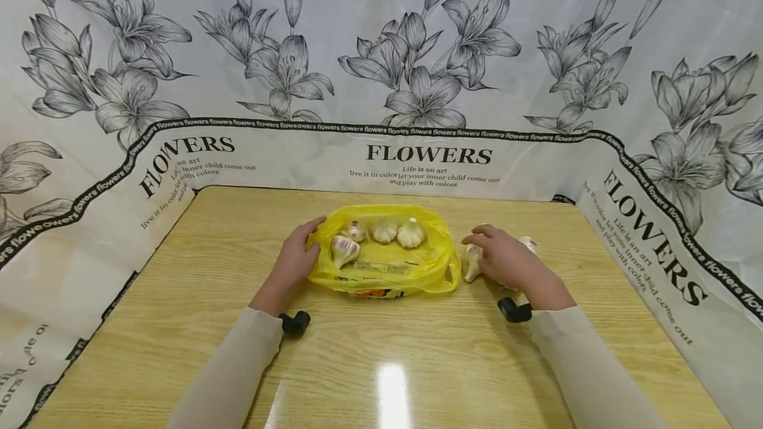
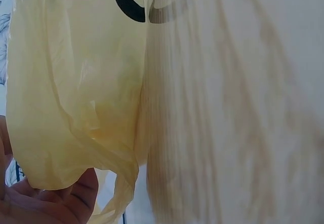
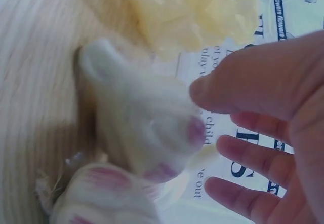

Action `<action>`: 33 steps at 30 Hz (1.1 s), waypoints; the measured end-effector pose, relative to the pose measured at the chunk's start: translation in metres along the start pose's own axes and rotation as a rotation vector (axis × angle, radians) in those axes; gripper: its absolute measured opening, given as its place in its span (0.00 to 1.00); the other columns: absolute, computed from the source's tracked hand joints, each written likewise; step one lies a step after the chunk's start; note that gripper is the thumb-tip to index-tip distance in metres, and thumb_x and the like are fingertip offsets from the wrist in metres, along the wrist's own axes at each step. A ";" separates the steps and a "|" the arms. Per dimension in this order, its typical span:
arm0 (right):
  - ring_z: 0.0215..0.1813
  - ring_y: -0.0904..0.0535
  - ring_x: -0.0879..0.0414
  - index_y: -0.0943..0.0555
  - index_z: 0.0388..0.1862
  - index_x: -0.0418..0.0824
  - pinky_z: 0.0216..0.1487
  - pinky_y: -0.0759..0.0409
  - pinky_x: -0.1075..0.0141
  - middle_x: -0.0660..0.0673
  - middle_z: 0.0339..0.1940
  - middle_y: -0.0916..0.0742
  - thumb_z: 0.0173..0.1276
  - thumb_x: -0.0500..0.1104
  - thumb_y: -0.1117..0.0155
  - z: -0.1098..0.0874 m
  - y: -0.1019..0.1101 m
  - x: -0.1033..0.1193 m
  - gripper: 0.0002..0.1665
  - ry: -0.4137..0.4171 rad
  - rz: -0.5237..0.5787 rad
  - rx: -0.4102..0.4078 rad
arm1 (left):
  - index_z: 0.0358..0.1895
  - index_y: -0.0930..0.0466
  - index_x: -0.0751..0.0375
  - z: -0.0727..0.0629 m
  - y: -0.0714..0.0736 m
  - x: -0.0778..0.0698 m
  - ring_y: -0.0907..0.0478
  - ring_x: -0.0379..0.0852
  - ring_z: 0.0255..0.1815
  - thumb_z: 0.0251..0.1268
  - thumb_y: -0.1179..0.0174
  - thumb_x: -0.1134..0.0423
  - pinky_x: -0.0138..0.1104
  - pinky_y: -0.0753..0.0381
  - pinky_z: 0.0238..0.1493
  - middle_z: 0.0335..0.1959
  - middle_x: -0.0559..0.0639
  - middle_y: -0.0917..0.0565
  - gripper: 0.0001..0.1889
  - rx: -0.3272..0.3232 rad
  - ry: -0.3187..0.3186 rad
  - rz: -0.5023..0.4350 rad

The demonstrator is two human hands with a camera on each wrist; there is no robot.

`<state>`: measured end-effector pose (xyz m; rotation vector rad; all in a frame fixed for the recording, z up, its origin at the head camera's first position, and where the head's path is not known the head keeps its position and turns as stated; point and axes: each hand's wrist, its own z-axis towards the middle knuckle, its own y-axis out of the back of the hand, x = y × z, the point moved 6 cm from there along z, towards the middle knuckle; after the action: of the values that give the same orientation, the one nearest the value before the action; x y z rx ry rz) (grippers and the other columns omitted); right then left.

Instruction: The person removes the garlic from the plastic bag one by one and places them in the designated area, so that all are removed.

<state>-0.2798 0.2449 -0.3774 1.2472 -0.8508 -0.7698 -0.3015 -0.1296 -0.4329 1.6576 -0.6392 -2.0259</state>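
Note:
A yellow plastic bag (image 1: pixel 387 279) lies with its mouth spread wide on the table, several garlic bulbs (image 1: pixel 410 234) inside it. My left hand (image 1: pixel 292 260) holds the bag's left edge, fingers along the outside and thumb at the rim. To the right of the bag my right hand (image 1: pixel 515 263) reaches over loose garlic bulbs. One bulb (image 3: pixel 147 122), white with purple patches, lies just off my thumb tip, stem pointing away. Below it in the right wrist view is a second bulb (image 3: pixel 101 198). My right fingers are spread apart around the nearer bulb without gripping it.
The wood-grain table (image 1: pixel 334 363) has a bright glare patch near the front. A white cloth with flower prints (image 1: pixel 426 164) stands as walls at the back and both sides. Black wrist mounts (image 1: pixel 295 323) sit under both wrists.

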 end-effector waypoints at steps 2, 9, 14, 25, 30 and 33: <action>0.59 0.24 0.36 0.21 0.59 0.41 0.55 0.23 0.45 0.32 0.63 0.24 0.65 0.34 0.43 0.000 0.004 0.003 0.22 0.009 0.002 -0.016 | 0.73 0.37 0.48 -0.001 0.000 0.001 0.33 0.58 0.68 0.70 0.53 0.68 0.53 0.33 0.69 0.65 0.61 0.30 0.28 0.004 0.006 -0.003; 0.63 0.27 0.35 0.22 0.58 0.40 0.61 0.27 0.43 0.33 0.65 0.26 0.66 0.36 0.40 0.007 0.013 0.012 0.21 0.042 0.011 -0.088 | 0.73 0.38 0.47 -0.001 0.000 0.000 0.33 0.57 0.68 0.71 0.53 0.68 0.52 0.34 0.69 0.65 0.60 0.30 0.28 0.010 0.019 -0.012; 0.64 0.28 0.36 0.22 0.59 0.41 0.61 0.27 0.43 0.34 0.66 0.26 0.65 0.36 0.39 0.013 0.017 0.020 0.22 0.061 0.020 -0.110 | 0.73 0.37 0.46 0.001 0.000 -0.001 0.32 0.56 0.67 0.70 0.53 0.67 0.51 0.32 0.68 0.64 0.59 0.30 0.28 0.009 0.023 -0.013; 0.65 0.28 0.37 0.24 0.62 0.43 0.62 0.27 0.42 0.36 0.66 0.25 0.65 0.40 0.36 0.025 0.014 0.044 0.25 0.064 0.105 -0.108 | 0.73 0.38 0.46 0.000 -0.001 -0.001 0.33 0.57 0.67 0.71 0.53 0.68 0.52 0.33 0.69 0.65 0.59 0.30 0.28 0.013 0.029 -0.027; 0.67 0.29 0.38 0.25 0.65 0.45 0.63 0.29 0.41 0.38 0.67 0.25 0.66 0.42 0.36 0.031 0.010 0.052 0.27 0.048 0.170 -0.088 | 0.73 0.38 0.45 0.000 -0.002 0.001 0.33 0.56 0.68 0.71 0.53 0.67 0.51 0.34 0.70 0.65 0.59 0.30 0.28 0.016 0.034 -0.031; 0.66 0.29 0.38 0.26 0.65 0.46 0.63 0.29 0.42 0.39 0.67 0.25 0.67 0.43 0.37 0.036 0.006 0.056 0.27 0.053 0.188 -0.088 | 0.73 0.38 0.45 -0.001 -0.002 0.001 0.34 0.56 0.68 0.71 0.53 0.67 0.51 0.34 0.70 0.66 0.59 0.30 0.28 0.013 0.032 -0.030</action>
<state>-0.2837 0.1806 -0.3612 1.0880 -0.8677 -0.6143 -0.3013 -0.1290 -0.4350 1.7135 -0.6212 -2.0160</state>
